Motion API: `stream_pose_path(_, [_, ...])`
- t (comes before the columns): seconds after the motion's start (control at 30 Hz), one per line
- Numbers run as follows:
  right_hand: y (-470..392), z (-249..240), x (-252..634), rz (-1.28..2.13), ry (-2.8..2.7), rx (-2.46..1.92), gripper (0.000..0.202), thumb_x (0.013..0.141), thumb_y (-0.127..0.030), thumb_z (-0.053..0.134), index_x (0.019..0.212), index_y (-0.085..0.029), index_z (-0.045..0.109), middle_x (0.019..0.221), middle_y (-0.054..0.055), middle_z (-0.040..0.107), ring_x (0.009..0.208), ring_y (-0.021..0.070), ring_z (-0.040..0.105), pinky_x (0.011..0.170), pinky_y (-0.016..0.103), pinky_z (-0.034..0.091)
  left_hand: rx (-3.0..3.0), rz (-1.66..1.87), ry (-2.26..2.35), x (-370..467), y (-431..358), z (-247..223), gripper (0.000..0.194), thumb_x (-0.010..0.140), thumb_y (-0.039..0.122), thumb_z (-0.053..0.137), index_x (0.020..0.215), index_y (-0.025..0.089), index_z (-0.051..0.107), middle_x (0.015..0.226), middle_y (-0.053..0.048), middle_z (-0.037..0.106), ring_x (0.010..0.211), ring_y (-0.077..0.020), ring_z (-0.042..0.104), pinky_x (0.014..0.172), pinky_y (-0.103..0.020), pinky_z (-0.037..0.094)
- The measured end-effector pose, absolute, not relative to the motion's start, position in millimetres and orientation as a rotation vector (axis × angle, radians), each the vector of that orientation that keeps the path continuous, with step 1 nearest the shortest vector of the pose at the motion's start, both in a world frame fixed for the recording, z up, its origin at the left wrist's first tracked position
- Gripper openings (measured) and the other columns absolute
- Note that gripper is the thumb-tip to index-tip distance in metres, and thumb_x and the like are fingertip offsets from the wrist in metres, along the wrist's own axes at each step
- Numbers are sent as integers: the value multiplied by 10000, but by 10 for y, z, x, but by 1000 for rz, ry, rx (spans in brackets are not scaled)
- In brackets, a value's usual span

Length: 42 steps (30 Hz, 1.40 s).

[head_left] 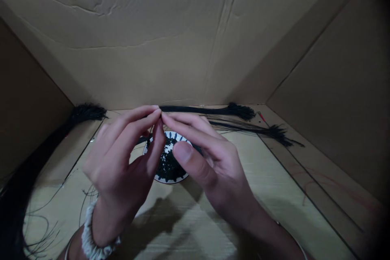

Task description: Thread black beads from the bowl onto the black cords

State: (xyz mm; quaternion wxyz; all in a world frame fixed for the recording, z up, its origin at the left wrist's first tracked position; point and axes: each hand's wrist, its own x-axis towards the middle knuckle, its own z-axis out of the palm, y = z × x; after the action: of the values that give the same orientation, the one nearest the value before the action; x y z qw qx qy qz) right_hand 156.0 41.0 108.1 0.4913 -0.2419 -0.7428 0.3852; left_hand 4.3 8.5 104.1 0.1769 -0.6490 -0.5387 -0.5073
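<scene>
My left hand (124, 154) is raised in the middle of the head view, with its fingertips and thumb pinched together. Whatever lies in that pinch is too small to make out, though a thin dark strand seems to hang beside it. My right hand (213, 158) meets it at the fingertips, its fingers stretched out and its thumb standing apart. Below both hands, partly covered by them, is a white plate (172, 181) with a blue-patterned rim. Many tiny black pieces (170, 166), like beads, lie in it.
Behind the hands lie a bundle of black strands (198, 110) and a looser one (274, 133) below it. A thick black bundle (45, 150) runs down the left side, with stray strands near it. Cardboard walls (137, 48) enclose the back and sides of the work surface (274, 199).
</scene>
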Motion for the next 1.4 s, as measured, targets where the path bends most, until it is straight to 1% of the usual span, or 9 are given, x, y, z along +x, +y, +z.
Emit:
stream_pose_path(0.13, [407, 1078, 1574, 833, -1837, -603, 342, 973, -364, 611, 1304, -321, 683, 1337, 33, 659, 1273, 261, 559, 1076, 472, 465, -1838, -1427, -1523, 41, 77, 1067, 249, 911, 198, 676, 1127, 321, 689, 1113, 5, 756, 917, -209, 720, 770, -410, 540])
stream_pose_path(0.3, [402, 1076, 1556, 765, -1844, -578, 346, 957, -318, 632, 1298, -319, 688, 1323, 28, 670, 1241, 252, 574, 1067, 458, 470, -1850, -1470, -1564, 34, 60, 1104, 199, 909, 220, 679, 1080, 320, 697, 1080, 2, 762, 953, -228, 717, 813, -443, 555])
stream_pose_path(0.4, [407, 1088, 1542, 695, -1850, -589, 327, 948, -334, 641, 1267, -314, 709, 1279, 35, 693, 1209, 262, 588, 1031, 466, 486, -1867, -1565, -1612, 28, 54, 1142, 142, 911, 233, 678, 1015, 326, 701, 1035, 17, 761, 952, -220, 717, 832, -442, 571])
stream_pose_path(0.53, [423, 1099, 1526, 523, -1870, -597, 316, 927, -353, 661, 1221, -269, 740, 1209, 61, 722, 1130, 280, 615, 985, 479, 494, -1888, -1634, -1617, 26, 48, 1170, 139, 908, 224, 677, 997, 328, 701, 1029, 20, 756, 962, -218, 713, 832, -436, 578])
stream_pose_path(0.67, [430, 1076, 1510, 358, -1907, -592, 350, 922, -380, 662, 1219, -213, 743, 1193, 95, 727, 1090, 297, 618, 959, 490, 492, -1910, -1565, -1602, 27, 56, 1147, 130, 906, 242, 680, 1006, 323, 700, 1024, 19, 765, 939, -223, 714, 813, -438, 565])
stream_pose_path(0.87, [393, 1022, 1471, 280, -1920, -584, 393, 902, -355, 677, 1276, -236, 711, 1226, 92, 710, 1085, 313, 623, 960, 514, 485, -1871, -1438, -1520, 9, 82, 1075, 138, 882, 220, 709, 989, 305, 695, 1012, 15, 773, 907, -224, 722, 802, -433, 544])
stream_pose_path(1.03, [389, 1032, 1479, 325, -1924, -567, 421, 883, -372, 702, 1284, -246, 703, 1258, 88, 704, 1099, 318, 621, 985, 526, 476, -1887, -1568, -1552, 28, 80, 1130, 136, 877, 217, 717, 970, 313, 691, 966, 15, 755, 890, -219, 695, 780, -439, 535])
stream_pose_path(1.23, [509, 1023, 1493, 656, -1848, -628, 314, 941, -277, 637, 1248, -302, 701, 1197, 35, 739, 1120, 261, 633, 972, 471, 502, -1810, -1957, -1704, 35, 97, 1163, 94, 903, 255, 713, 963, 319, 744, 963, 32, 756, 864, -192, 673, 704, -387, 494])
stream_pose_path(1.4, [591, 965, 1440, 772, -1858, -626, 268, 882, -214, 728, 1135, -300, 752, 1127, 19, 760, 1060, 228, 643, 929, 412, 521, -1954, -2024, -1759, 14, 107, 1133, 109, 896, 283, 729, 987, 328, 771, 1011, 40, 773, 956, -203, 693, 788, -390, 528])
